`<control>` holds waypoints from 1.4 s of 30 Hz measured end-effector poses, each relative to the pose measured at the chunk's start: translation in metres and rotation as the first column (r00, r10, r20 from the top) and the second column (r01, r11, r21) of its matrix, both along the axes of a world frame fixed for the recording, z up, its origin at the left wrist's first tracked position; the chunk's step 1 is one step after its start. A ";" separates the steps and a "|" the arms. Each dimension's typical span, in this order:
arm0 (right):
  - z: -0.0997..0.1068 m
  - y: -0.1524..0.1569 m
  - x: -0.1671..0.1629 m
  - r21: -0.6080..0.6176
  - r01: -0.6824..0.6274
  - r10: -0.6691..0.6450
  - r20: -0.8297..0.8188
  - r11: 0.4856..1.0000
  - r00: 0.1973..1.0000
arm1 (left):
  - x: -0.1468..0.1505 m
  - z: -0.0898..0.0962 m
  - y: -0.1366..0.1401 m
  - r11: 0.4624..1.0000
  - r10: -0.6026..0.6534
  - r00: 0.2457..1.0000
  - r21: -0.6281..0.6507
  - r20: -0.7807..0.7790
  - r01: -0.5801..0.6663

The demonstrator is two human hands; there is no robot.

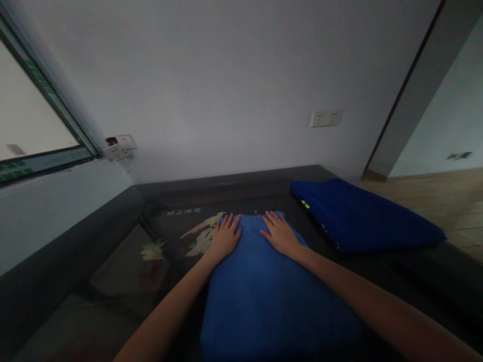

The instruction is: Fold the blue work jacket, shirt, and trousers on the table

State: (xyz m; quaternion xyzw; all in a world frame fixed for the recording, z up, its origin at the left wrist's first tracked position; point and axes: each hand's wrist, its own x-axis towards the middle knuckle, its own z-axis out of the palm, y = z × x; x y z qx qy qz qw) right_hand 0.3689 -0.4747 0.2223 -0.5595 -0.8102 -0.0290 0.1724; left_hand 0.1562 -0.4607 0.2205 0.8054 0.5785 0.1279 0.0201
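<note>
A blue cloth [264, 296] lies spread flat on the dark, glossy table [124, 281], running from its middle toward me. My left hand [225, 236] rests palm down on the cloth's far left corner, fingers spread. On the far right corner lies my right hand [279, 234], also flat with its fingers apart. Neither hand grips anything. Part of the cloth's right side is hidden under my right forearm. To the right lies a darker blue folded cloth [362, 216], with a small yellow-green tag on its left edge.
Behind the table stands a pale wall with a double socket [326, 118]. Another socket and a plugged-in power strip [117, 151] sit in the left corner, beside a window [33, 110]. A tiled floor [445, 206] shows at right. The table bears a printed picture and white characters.
</note>
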 end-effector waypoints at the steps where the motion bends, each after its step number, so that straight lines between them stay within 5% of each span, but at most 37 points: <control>1: -0.006 -0.001 0.005 -0.028 0.013 -0.013 0.007 1.000 1.000 | -0.001 -0.004 0.002 1.000 0.003 1.000 -0.012 -0.002 -0.003; 15: -0.011 0.002 0.018 -0.069 0.019 -0.019 0.002 0.997 1.000 | -0.004 -0.011 0.009 0.999 0.010 1.000 -0.044 0.020 -0.009; 23: 0.007 -0.005 0.019 -0.038 -0.058 0.056 -0.055 0.998 0.997 | -0.018 0.002 0.016 0.996 0.039 0.978 -0.090 0.205 -0.020; 26: 0.030 -0.027 0.018 -0.008 -0.086 0.084 -0.153 0.996 0.985 | -0.028 0.019 -0.010 0.999 -0.005 0.978 0.052 0.209 -0.006; 31: 0.054 -0.089 0.015 -0.023 -0.197 0.187 -0.223 0.980 0.957 | -0.033 0.034 -0.090 0.934 -0.355 0.934 0.057 0.043 0.353; 37: 0.023 -0.120 0.030 -0.252 -0.200 0.180 -0.100 0.947 0.979 | -0.021 0.008 -0.123 0.904 -0.425 0.899 -0.014 -0.104 0.426; 42: 0.012 -0.114 0.043 -0.252 -0.170 0.158 -0.068 0.953 0.985 | -0.019 0.000 -0.119 0.909 -0.411 0.904 0.026 -0.116 0.416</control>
